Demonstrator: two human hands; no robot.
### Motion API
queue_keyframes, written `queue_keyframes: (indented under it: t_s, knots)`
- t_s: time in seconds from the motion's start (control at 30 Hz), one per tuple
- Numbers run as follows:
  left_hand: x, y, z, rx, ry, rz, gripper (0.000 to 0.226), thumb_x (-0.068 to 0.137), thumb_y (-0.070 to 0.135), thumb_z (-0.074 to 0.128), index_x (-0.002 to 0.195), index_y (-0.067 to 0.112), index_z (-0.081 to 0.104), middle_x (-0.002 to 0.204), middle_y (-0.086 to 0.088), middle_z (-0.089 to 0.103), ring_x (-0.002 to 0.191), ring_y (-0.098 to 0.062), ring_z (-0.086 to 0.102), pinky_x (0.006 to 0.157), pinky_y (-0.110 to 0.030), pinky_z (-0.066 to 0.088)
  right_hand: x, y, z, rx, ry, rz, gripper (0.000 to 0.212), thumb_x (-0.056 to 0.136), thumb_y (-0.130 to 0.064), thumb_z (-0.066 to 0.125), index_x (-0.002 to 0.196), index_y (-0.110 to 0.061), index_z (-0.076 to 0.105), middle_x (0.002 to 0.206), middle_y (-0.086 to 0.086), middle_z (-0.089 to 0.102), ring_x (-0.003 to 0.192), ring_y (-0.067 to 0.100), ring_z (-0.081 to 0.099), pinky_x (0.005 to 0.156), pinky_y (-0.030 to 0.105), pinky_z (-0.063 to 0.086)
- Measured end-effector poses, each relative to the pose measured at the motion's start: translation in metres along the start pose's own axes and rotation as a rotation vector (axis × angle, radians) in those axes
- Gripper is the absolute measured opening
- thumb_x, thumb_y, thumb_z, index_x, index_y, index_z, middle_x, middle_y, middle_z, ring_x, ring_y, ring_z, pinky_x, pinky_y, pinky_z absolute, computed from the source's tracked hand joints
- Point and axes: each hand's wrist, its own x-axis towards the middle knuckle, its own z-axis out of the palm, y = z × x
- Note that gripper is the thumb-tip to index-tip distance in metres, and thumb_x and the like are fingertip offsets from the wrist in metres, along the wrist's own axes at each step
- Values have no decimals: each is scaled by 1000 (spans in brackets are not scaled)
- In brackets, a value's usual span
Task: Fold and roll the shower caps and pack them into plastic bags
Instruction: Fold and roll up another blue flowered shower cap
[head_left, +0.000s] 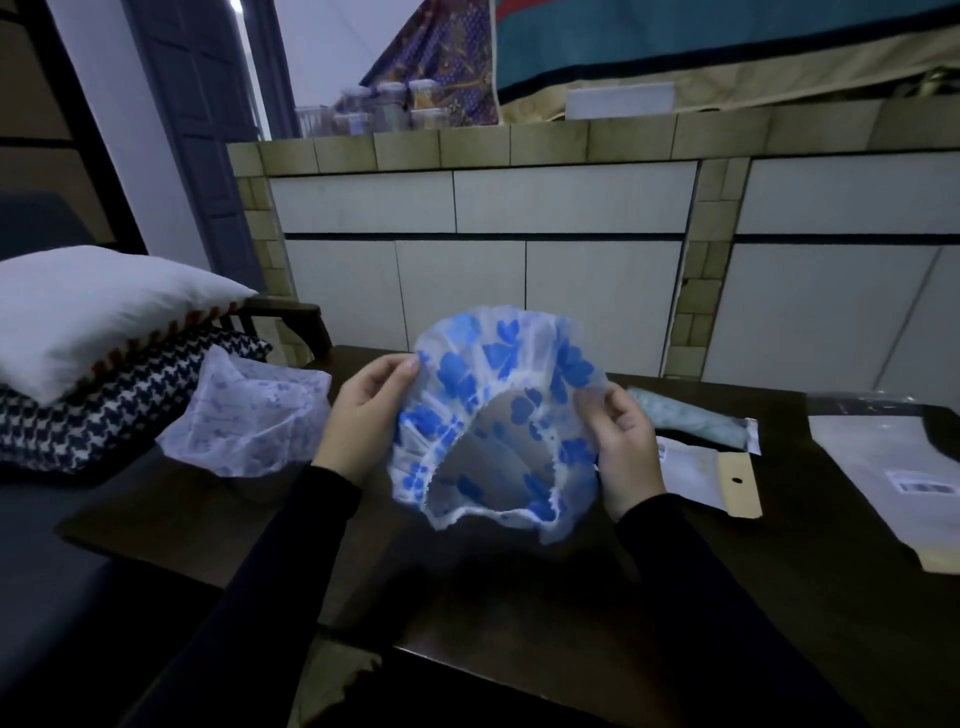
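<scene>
Shower cap (498, 415): thin translucent plastic film, crinkled, blue print, gathered ruffled rim. 2nd cap (249, 421): same film, paler, matt. Table (779, 571): dark wood, smooth, low sheen. Plastic bags (717, 473): clear glossy film w/ paper header card. Pillow (88, 306): white cloth, matt. Cushion (104, 415): woven houndstooth cloth. Sleeves (291, 545): dark matt cloth.

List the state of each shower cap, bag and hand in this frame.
Blue-flowered shower cap: unfolded, held up, opening toward camera.
Pale shower cap: loose, crumpled on table.
Packed bag: holds a rolled cap.
Empty bag: flat.
Left hand: gripping cap.
Right hand: gripping cap.
</scene>
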Motion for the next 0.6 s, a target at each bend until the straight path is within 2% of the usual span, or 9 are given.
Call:
queue_keyframes:
  t_s: [0.07, 0.17, 0.27, 0.33, 0.37, 0.43, 0.5, 0.53, 0.6]
  knots:
    - [3, -5, 7, 5, -79, -138, 15, 94, 19, 56, 89, 12, 69, 78, 5, 73, 71, -5, 66, 65, -18, 53, 5, 0, -10, 62, 47, 119, 9, 94, -11, 56, 95, -11, 65, 86, 9, 73, 74, 20, 70, 63, 30, 57]
    - [-1, -22, 12, 91, -125, -314, 16, 83, 28, 72, 86, 13, 73, 81, -4, 73, 74, -17, 64, 66, -25, 52, 12, 1, -29, 13, 72, 243, 11, 92, -3, 55, 85, -7, 64, 78, 12, 72, 66, 21, 69, 62, 29, 57]
    - [-3, -39, 7, 117, -46, -502, 14, 85, 13, 70, 93, 1, 69, 80, -10, 72, 66, -17, 65, 59, -24, 53, 17, -1, -48, -99, 76, 363, 12, 89, -2, 58, 78, -4, 63, 74, 12, 71, 64, 21, 68, 63, 31, 55]
    - [-5, -41, 1, 223, -48, -621, 20, 85, 17, 70, 99, 2, 69, 86, -11, 73, 71, -17, 67, 61, -28, 53, 17, -2, -59, -218, 56, 412, 13, 90, -7, 60, 78, -7, 65, 76, 10, 71, 67, 22, 67, 63, 32, 52]
    - [-5, -41, -1, 269, -52, -650, 21, 85, 19, 71, 99, 4, 70, 86, -10, 73, 72, -17, 68, 61, -27, 53, 17, 0, -62, -359, 20, 404, 12, 90, -12, 61, 80, -8, 66, 78, 10, 71, 68, 22, 65, 60, 31, 50]
    - [-4, -36, 0, 349, -17, -606, 22, 87, 24, 69, 99, 6, 69, 83, -5, 71, 70, -13, 65, 56, -20, 50, 15, 5, -65, -695, -57, 339, 18, 90, -22, 63, 84, -5, 65, 78, 16, 66, 64, 23, 61, 49, 28, 44]
    - [1, -29, 1, 455, 42, -474, 28, 89, 32, 65, 104, 8, 68, 87, -1, 69, 73, -9, 62, 57, -18, 47, 15, 10, -65, -852, -84, 281, 30, 89, -27, 64, 88, 3, 61, 77, 24, 61, 60, 26, 58, 44, 29, 42]
    - [4, -25, 2, 500, 48, -409, 36, 88, 39, 64, 109, 10, 67, 95, 0, 70, 80, -9, 63, 64, -19, 48, 15, 10, -65, -858, -78, 268, 33, 89, -27, 64, 87, 5, 59, 76, 24, 60, 60, 26, 57, 45, 29, 43]
    - [3, -14, 10, 589, -6, -297, 60, 78, 62, 63, 119, 19, 63, 114, 2, 67, 104, -12, 62, 88, -30, 50, 16, 10, -64, -866, -59, 237, 32, 89, -26, 63, 85, 5, 58, 80, 27, 61, 64, 29, 58, 51, 31, 45]
